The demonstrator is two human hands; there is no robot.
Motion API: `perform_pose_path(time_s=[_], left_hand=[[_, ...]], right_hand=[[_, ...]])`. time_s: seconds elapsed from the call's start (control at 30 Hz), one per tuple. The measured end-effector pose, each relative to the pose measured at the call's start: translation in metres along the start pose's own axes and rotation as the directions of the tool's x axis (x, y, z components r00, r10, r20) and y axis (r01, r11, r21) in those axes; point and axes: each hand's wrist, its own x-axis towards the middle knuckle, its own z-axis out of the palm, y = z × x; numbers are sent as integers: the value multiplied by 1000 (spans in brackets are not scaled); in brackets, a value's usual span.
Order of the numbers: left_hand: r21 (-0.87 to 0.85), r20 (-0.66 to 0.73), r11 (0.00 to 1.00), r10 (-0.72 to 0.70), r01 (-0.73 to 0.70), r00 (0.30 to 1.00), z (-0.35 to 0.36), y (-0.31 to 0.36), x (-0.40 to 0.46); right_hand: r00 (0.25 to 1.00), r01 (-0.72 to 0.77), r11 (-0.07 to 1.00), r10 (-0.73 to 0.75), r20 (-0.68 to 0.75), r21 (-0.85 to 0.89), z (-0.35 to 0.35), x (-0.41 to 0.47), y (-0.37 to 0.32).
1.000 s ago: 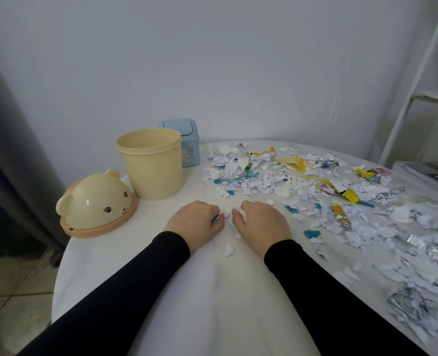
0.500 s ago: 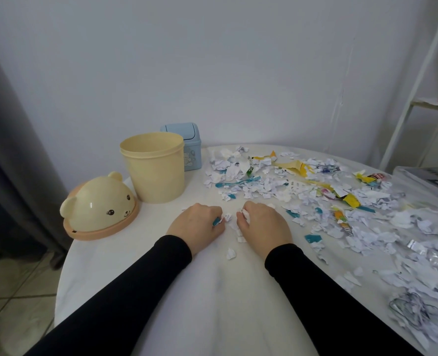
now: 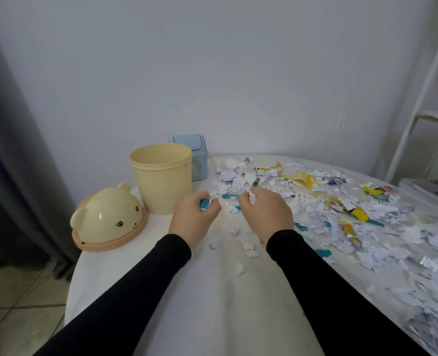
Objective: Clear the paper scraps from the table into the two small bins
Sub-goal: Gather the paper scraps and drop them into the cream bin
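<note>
A round white table (image 3: 207, 299) is littered with torn paper scraps (image 3: 328, 201), mostly white with yellow and teal bits, thickest on its right half. An open cream bin (image 3: 162, 181) stands at the back left, and a small blue lidded bin (image 3: 196, 156) sits just behind it. My left hand (image 3: 193, 218) is lifted off the table to the right of the cream bin, fingers closed on a clump of teal and white scraps. My right hand (image 3: 265, 213) is raised beside it, closed on white scraps.
The cream bin's bear-shaped lid (image 3: 107, 219) lies on the table's left edge. A dark curtain (image 3: 12, 150) hangs at the left, above tiled floor (image 3: 20, 299). A white shelf frame (image 3: 423, 93) stands at the right. A few loose scraps (image 3: 248, 247) lie between my forearms.
Both hands have risen off the table with scraps pinched in them and moved away from me toward the bins. A few scraps stayed behind where they had been gathering.
</note>
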Motion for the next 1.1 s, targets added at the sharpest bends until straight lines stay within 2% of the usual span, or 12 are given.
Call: perform_pose_path(time_s=[0.17, 0.43, 0.63, 0.77, 0.83, 0.97, 1.1], left_hand=[[-215, -99, 977, -10, -12, 995, -25, 9, 21], [-228, -306, 960, 84, -159, 948, -72, 24, 78], [-149, -292, 980, 87, -135, 952, -90, 11, 135], [-89, -296, 991, 70, -100, 953, -99, -7, 157], [-49, -289, 995, 67, -85, 955, -100, -15, 165], [10, -260, 999, 46, -45, 965, -98, -28, 174], [31, -273, 999, 37, -30, 961, -92, -35, 177]], right_hand=[[998, 65, 971, -58, -39, 231, 4, 30, -38], [969, 241, 823, -228, -89, 514, 12, 84, -108], [990, 131, 669, -121, -67, 732, 28, 121, -145], [999, 41, 597, -40, -21, 801, 45, 139, -163], [999, 26, 592, -36, -6, 806, 55, 146, -166], [994, 18, 666, -92, 58, 746, 71, 152, -163], [963, 116, 741, -247, 108, 662, 77, 152, -157]])
